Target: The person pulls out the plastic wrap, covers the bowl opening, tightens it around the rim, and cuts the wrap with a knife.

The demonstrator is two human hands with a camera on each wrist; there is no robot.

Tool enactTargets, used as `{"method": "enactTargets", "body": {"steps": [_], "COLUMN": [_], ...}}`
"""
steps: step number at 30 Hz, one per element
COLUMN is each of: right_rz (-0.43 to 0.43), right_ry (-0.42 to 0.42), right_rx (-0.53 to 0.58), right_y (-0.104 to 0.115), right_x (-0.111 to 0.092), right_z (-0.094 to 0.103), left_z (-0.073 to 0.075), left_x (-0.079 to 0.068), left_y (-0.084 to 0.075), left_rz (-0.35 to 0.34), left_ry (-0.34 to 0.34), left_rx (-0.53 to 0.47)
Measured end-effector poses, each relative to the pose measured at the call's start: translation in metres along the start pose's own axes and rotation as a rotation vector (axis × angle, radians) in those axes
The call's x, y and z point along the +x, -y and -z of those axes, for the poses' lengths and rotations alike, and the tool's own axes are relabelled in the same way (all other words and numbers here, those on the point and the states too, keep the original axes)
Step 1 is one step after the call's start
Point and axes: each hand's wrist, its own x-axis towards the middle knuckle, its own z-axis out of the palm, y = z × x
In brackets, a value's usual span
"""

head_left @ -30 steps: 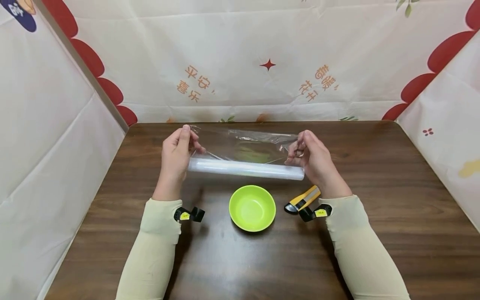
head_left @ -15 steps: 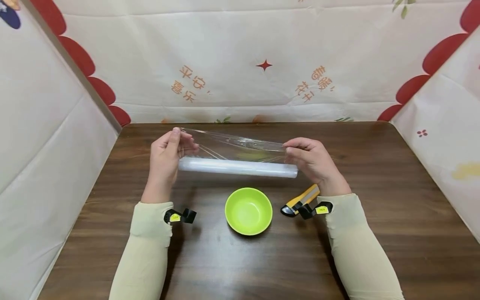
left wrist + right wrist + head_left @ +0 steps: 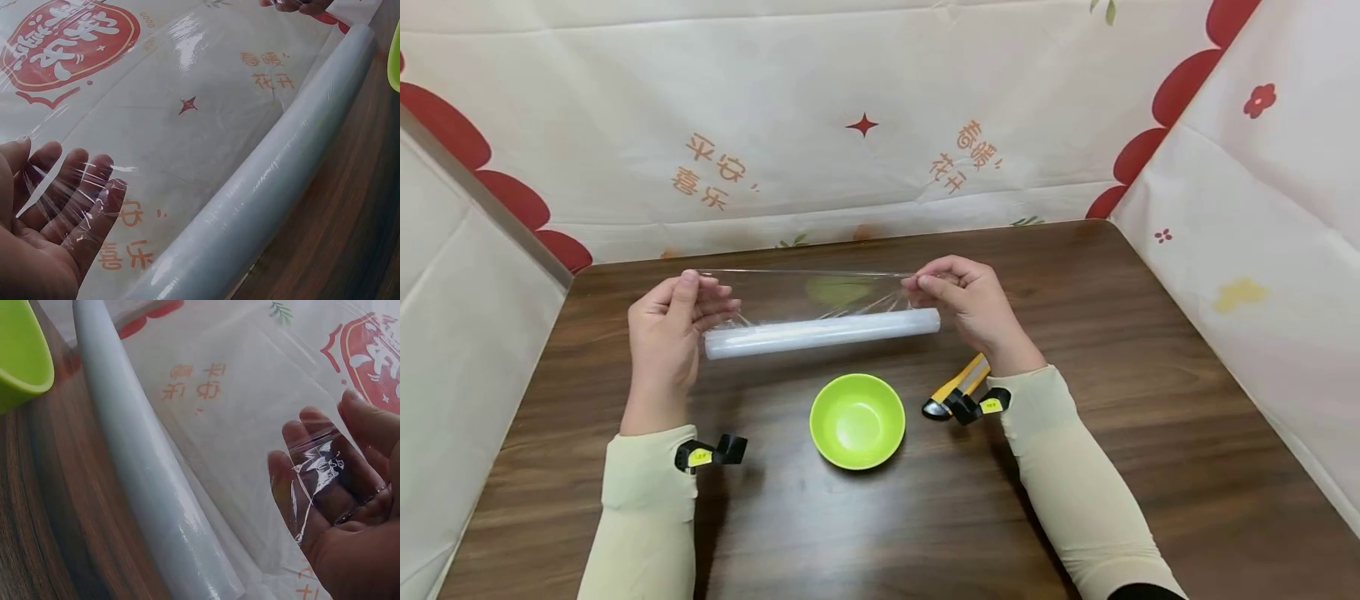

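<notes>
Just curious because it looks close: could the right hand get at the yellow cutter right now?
Probably not yet: the right hand pinches the clear film. The yellow cutter lies nearby on the table, so letting go might suffice.

Downward head view, closer wrist views, roll [image 3: 822, 332] shared

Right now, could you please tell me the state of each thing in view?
Plastic film: drawn out, stretched
Film roll: partly unrolled
Green bowl: upright, uncovered
Yellow cutter: lying down, partly hidden, blade position unclear
Left hand: holds the film
Right hand: holds the film
</notes>
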Motion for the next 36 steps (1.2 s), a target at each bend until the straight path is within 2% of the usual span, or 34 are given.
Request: {"method": "enactTargets", "body": {"steps": [7,17,23,36], "right_rz": [-0.036,-0.021,0.012,0.051], "right_ry": [-0.005,0.013,-0.007,0.021], "right_rx": [-0.049,-0.084,-0.115,-0.068], "right_y": [0.005,0.005,0.004,0.006], "right_x": [-0.001,0.0,0.001,0.0], "right_z": [-0.001,0.002,0.004,0.009], "left_z": [0.003,0.007,0.005,0.004], "left_x": [0.0,0.002,0.004,0.004], "left_y": [0.0,-0.001,0.0,-0.001], "left_rz": [0.038,0.077,0.06,0.06], "left_ry": [0.031,0.05,0.066,0.078], "left_rx": [0.05,0.084,0.108,0.106]}}
